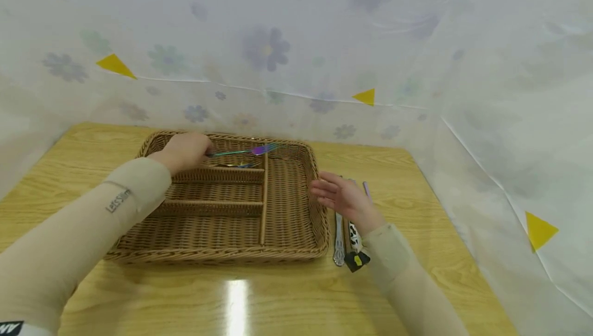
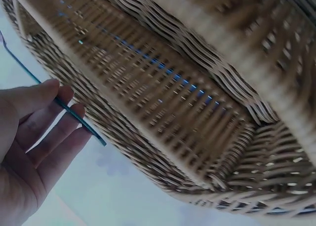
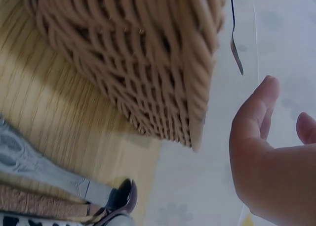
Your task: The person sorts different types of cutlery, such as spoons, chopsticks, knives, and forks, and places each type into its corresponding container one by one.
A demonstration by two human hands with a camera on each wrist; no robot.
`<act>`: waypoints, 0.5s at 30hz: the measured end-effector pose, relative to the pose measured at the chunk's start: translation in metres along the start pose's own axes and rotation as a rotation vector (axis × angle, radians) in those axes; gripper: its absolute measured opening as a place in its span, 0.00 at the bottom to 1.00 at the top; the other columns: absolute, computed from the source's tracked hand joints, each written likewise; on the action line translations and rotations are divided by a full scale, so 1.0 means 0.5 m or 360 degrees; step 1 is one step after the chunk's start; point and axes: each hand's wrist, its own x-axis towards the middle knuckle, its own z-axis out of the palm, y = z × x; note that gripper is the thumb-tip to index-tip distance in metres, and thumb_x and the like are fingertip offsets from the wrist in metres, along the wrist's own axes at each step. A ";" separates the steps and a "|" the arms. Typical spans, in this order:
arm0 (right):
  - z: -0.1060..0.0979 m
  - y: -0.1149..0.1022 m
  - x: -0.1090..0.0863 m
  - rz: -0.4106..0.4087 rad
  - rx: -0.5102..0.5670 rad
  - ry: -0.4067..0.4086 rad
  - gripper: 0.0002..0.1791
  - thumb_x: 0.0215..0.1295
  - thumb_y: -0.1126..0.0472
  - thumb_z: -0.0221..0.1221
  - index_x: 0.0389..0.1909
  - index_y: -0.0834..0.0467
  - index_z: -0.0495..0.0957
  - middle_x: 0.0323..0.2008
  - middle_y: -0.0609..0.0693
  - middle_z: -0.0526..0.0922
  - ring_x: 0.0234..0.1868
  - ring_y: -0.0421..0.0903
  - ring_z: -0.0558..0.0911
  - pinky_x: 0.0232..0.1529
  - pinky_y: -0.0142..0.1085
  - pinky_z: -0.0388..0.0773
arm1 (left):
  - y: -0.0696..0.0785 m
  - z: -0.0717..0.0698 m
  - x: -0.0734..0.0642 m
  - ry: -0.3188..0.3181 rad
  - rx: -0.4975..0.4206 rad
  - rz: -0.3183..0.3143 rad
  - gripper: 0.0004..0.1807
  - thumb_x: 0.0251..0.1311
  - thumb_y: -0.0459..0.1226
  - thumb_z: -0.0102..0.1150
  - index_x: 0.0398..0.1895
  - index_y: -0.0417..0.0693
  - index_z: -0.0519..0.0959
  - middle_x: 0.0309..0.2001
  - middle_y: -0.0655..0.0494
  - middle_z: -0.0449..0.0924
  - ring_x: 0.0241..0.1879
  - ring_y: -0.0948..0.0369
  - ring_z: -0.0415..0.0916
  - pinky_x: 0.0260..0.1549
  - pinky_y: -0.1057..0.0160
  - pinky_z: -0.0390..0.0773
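My left hand (image 1: 187, 151) pinches an iridescent fork (image 1: 264, 149) by its handle, over the back-left compartment of a wicker basket (image 1: 213, 253). The purple-blue tines point right, near the upright divider. In the left wrist view, the thin teal handle (image 2: 74, 114) runs between thumb and fingers. Beneath the fork, a gold-and-blue utensil (image 1: 233, 165) lies in that compartment; its kind is hard to tell. My right hand (image 1: 347, 199) hangs beside the basket's right rim, fingers relaxed and holding nothing. In the right wrist view, the hand (image 3: 269, 157) is apart from the wicker wall.
Right of the basket, under my right hand, lie an ornate silver handle (image 1: 339, 241), a cow-spotted handle (image 1: 354, 235) with a black end, and a purple handle (image 1: 366, 189). A spoon bowl (image 3: 126, 196) shows in the right wrist view. Flowered sheeting (image 1: 278, 68) hangs behind the table.
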 end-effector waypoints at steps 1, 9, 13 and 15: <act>-0.007 0.001 0.000 -0.0002 0.0013 0.0014 0.29 0.75 0.54 0.40 0.72 0.59 0.47 0.58 0.61 0.73 0.52 0.44 0.78 0.50 0.30 0.74 | -0.005 0.001 0.002 -0.0014 0.0005 -0.0003 0.09 0.61 0.28 0.53 0.40 0.39 0.82 0.38 0.44 0.83 0.35 0.51 0.80 0.34 0.51 0.79; -0.067 -0.001 -0.008 -0.0011 0.0094 0.0118 0.28 0.74 0.52 0.40 0.69 0.60 0.50 0.42 0.43 0.75 0.42 0.36 0.77 0.45 0.27 0.73 | -0.056 0.010 0.009 -0.0116 0.0039 -0.0014 0.10 0.60 0.27 0.54 0.42 0.37 0.81 0.40 0.42 0.82 0.34 0.52 0.78 0.30 0.53 0.77; -0.090 0.006 -0.014 0.0033 0.0126 0.0159 0.30 0.74 0.51 0.39 0.70 0.61 0.46 0.42 0.43 0.73 0.40 0.36 0.75 0.42 0.27 0.72 | -0.072 0.016 0.014 -0.0138 0.0070 -0.0044 0.09 0.61 0.27 0.52 0.41 0.38 0.80 0.38 0.43 0.81 0.31 0.55 0.77 0.27 0.57 0.75; -0.101 0.012 -0.015 0.0040 0.0144 0.0165 0.25 0.74 0.51 0.39 0.66 0.59 0.52 0.41 0.43 0.73 0.38 0.35 0.75 0.41 0.27 0.72 | -0.078 0.021 0.017 -0.0160 0.0057 -0.0069 0.09 0.62 0.26 0.49 0.35 0.40 0.81 0.30 0.46 0.80 0.23 0.59 0.69 0.23 0.60 0.70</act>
